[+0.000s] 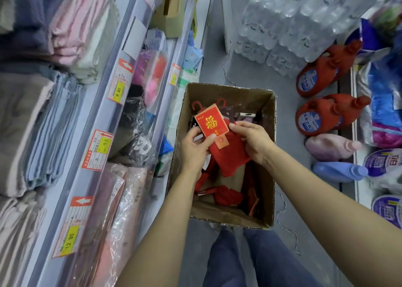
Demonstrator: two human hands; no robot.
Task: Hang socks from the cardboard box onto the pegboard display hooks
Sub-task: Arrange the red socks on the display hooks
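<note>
Both hands hold one pair of red socks (228, 156) above the open cardboard box (268, 156) on the floor. Left hand (194, 144) pinches the red card label (212, 121); right hand (253, 142) grips the fabric, probably steadying it to free its hook (220, 102). More red socks (226, 194) lie in the box. No pegboard is visible.

I am standing in a shop aisle. Left of the cardboard box (226, 156) on the floor, shelf rails carry price tags (118, 81) over folded towels (43, 132) and bagged goods. Right of the box stand red detergent jugs (326, 115); beyond it, shrink-wrapped water bottles (289, 23).
</note>
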